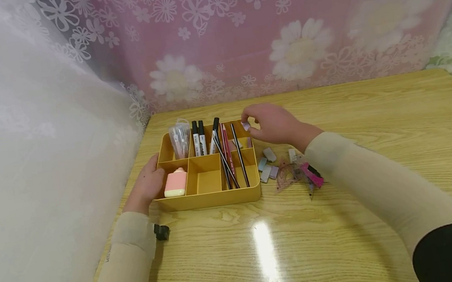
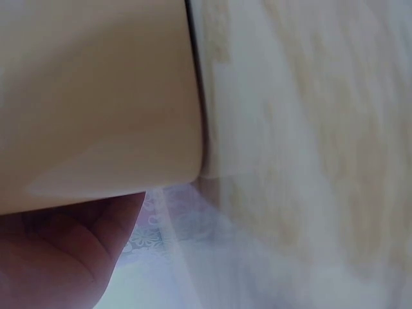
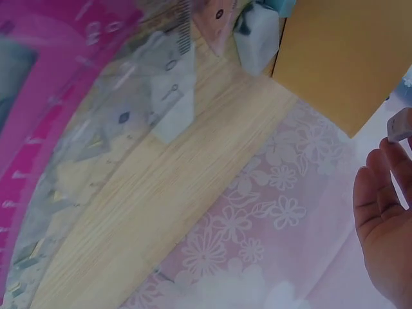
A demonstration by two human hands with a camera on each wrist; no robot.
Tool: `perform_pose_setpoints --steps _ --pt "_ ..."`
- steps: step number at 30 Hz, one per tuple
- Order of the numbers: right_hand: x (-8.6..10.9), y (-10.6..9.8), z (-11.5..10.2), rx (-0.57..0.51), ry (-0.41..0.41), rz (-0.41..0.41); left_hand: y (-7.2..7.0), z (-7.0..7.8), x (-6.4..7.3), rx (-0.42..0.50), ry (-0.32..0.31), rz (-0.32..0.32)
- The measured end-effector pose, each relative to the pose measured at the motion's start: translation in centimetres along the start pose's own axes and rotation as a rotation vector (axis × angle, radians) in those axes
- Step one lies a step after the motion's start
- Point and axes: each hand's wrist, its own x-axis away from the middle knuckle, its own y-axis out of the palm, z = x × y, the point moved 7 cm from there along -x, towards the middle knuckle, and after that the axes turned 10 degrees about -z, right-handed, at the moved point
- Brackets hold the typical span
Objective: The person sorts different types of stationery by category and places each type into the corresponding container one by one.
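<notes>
A yellow organizer box with several compartments rests on the table, and my left hand grips its left wall. In the left wrist view, the box's wall covers part of that hand. My right hand pinches a small pale eraser between thumb and fingertips, over the box's back right compartment. The same eraser shows at the frame edge in the right wrist view. More erasers lie in that compartment. Pencils lean across the right-hand compartments.
Loose erasers lie right of the box, beside clear rulers and a pink protractor-like piece. Inside the box are black-capped markers, a clear pouch and a pink bottle. A patterned curtain hangs behind the table.
</notes>
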Motion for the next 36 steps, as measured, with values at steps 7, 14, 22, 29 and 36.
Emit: perform_pose_setpoints --steps 7,14,22,29,36 --pt "-0.7 0.2 0.2 -0.017 0.015 0.013 0.1 0.1 -0.2 0.011 0.015 0.000" --pt "-1.3 0.4 0.3 -0.016 0.040 -0.002 0.0 0.2 -0.2 0.004 0.021 0.008" --pt "-1.3 0.5 0.5 -0.012 0.083 -0.062 0.0 0.3 -0.2 -0.003 0.034 0.008" --pt "-0.8 0.3 0.7 -0.005 0.077 -0.072 -0.2 0.2 -0.1 -0.006 0.029 0.013" --pt "-0.2 0.3 0.9 -0.001 0.058 -0.071 -0.2 -0.1 -0.1 0.015 0.002 0.010"
